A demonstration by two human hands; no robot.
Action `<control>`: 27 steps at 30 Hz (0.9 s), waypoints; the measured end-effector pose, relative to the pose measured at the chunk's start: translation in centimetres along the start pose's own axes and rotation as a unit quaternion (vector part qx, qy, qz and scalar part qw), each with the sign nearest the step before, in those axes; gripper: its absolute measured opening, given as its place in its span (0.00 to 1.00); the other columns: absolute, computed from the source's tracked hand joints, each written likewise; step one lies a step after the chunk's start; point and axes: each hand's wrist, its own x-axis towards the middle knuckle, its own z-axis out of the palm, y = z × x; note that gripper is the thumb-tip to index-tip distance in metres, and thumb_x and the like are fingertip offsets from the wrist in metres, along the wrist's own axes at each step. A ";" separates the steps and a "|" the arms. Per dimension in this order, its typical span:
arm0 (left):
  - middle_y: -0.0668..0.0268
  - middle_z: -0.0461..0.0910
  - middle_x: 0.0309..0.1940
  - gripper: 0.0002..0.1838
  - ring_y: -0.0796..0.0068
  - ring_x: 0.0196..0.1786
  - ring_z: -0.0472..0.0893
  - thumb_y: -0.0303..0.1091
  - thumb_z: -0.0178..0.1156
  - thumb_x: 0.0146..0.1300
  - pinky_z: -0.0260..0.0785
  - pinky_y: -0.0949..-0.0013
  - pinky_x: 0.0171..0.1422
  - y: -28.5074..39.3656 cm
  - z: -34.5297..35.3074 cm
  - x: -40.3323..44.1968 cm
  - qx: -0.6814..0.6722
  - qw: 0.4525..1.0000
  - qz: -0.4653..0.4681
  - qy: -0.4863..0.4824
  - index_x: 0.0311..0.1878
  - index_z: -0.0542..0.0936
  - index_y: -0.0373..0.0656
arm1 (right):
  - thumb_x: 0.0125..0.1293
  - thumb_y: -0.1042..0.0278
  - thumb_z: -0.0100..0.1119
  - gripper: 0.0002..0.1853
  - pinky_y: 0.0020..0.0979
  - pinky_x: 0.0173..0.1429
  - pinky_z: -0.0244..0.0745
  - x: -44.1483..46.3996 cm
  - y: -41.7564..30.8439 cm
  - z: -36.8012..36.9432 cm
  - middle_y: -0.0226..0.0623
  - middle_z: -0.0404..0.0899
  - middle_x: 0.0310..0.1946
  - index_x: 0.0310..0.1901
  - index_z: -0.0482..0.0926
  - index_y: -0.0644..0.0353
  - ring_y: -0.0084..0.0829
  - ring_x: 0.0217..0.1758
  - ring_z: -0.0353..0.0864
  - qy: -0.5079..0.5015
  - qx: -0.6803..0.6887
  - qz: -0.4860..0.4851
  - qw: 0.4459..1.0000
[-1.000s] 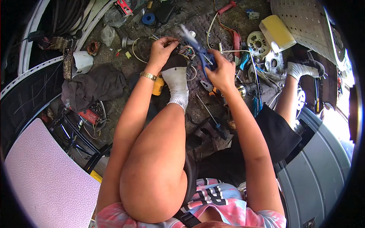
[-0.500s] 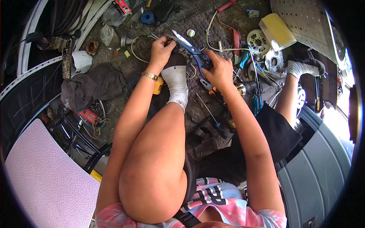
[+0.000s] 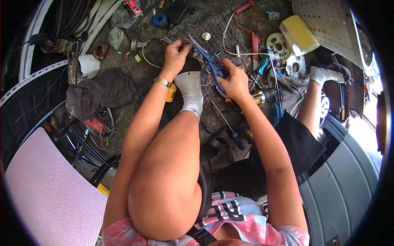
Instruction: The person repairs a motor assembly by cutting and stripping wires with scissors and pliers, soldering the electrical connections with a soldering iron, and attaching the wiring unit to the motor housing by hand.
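Observation:
My right hand (image 3: 234, 80) is wrapped round the handles of blue scissors (image 3: 209, 59), whose blades point up and left. The blade tips are close to my left hand (image 3: 175, 56), which is closed in a pinch. What its fingertips hold is too small and dark to name. A gold watch (image 3: 162, 82) is on the left wrist. Just below the hands is my foot in a white sock (image 3: 191, 88). A thin screwdriver (image 3: 225, 119) lies on the floor below the scissors.
A blue tape roll (image 3: 160, 19) and a white round cap (image 3: 206, 36) lie beyond the hands. At the right are a yellow block (image 3: 299, 35), a white wheel (image 3: 279, 46) and a power drill (image 3: 264, 96). A dark cloth (image 3: 100, 92) lies at the left.
The scissors have swung from a blurred position to a steeper angle beside my left hand. My right hand has shifted slightly left and down. My left hand has barely moved.

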 end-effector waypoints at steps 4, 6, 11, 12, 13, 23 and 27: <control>0.70 0.83 0.33 0.06 0.82 0.36 0.77 0.27 0.62 0.63 0.69 0.74 0.45 0.3 0.1 -0.2 0.023 0.999 -0.025 0.002 0.40 0.83 0.35 | 0.52 0.52 0.76 0.29 0.29 0.28 0.68 0.2 1.3 1.7 0.29 0.79 0.23 0.52 0.79 0.57 0.24 0.22 0.75 -0.061 0.288 0.029 0.955; 0.69 0.83 0.33 0.06 0.82 0.36 0.77 0.27 0.62 0.63 0.69 0.74 0.45 0.6 0.1 -0.3 0.022 1.000 -0.013 -0.002 0.40 0.83 0.35 | 0.50 0.50 0.77 0.30 0.29 0.28 0.68 0.2 1.1 1.1 0.28 0.77 0.21 0.52 0.79 0.57 0.24 0.22 0.75 -0.108 0.355 0.070 0.926; 0.76 0.79 0.33 0.05 0.88 0.36 0.73 0.28 0.61 0.67 0.66 0.78 0.44 0.3 -0.3 -0.2 0.059 0.998 -0.003 -0.019 0.42 0.82 0.38 | 0.57 0.51 0.74 0.26 0.21 0.19 0.58 0.1 0.9 0.0 0.23 0.70 0.19 0.52 0.78 0.57 0.15 0.20 0.69 -0.199 0.513 0.148 0.822; 0.76 0.79 0.33 0.06 0.88 0.36 0.73 0.29 0.61 0.67 0.66 0.78 0.44 0.1 -0.4 -0.1 0.064 0.998 -0.009 -0.025 0.43 0.82 0.38 | 0.57 0.51 0.74 0.26 0.21 0.19 0.58 0.1 0.8 -0.3 0.23 0.70 0.19 0.52 0.78 0.57 0.15 0.20 0.69 -0.199 0.513 0.148 0.822; 0.76 0.79 0.33 0.06 0.88 0.36 0.73 0.29 0.61 0.67 0.66 0.78 0.44 0.0 -0.4 -0.1 0.070 0.997 -0.015 -0.031 0.43 0.82 0.38 | 0.58 0.49 0.73 0.25 0.21 0.19 0.58 0.1 0.6 -0.6 0.23 0.70 0.19 0.51 0.78 0.56 0.16 0.19 0.69 -0.213 0.529 0.163 0.805; 0.75 0.81 0.36 0.06 0.87 0.41 0.75 0.30 0.60 0.69 0.68 0.77 0.50 -0.5 -0.6 0.3 0.036 0.997 -0.014 -0.073 0.44 0.81 0.37 | 0.61 0.43 0.67 0.24 0.23 0.22 0.62 0.0 2.1 0.3 0.25 0.70 0.20 0.47 0.77 0.54 0.21 0.20 0.69 -0.276 0.708 0.214 0.613; 0.75 0.80 0.33 0.07 0.87 0.36 0.73 0.30 0.60 0.67 0.66 0.78 0.44 -1.2 -0.4 0.5 -0.061 0.997 -0.030 -0.047 0.42 0.82 0.37 | 0.58 0.43 0.69 0.28 0.25 0.27 0.69 -0.4 1.5 -0.6 0.29 0.75 0.23 0.50 0.78 0.57 0.24 0.23 0.74 -0.188 0.510 0.149 0.826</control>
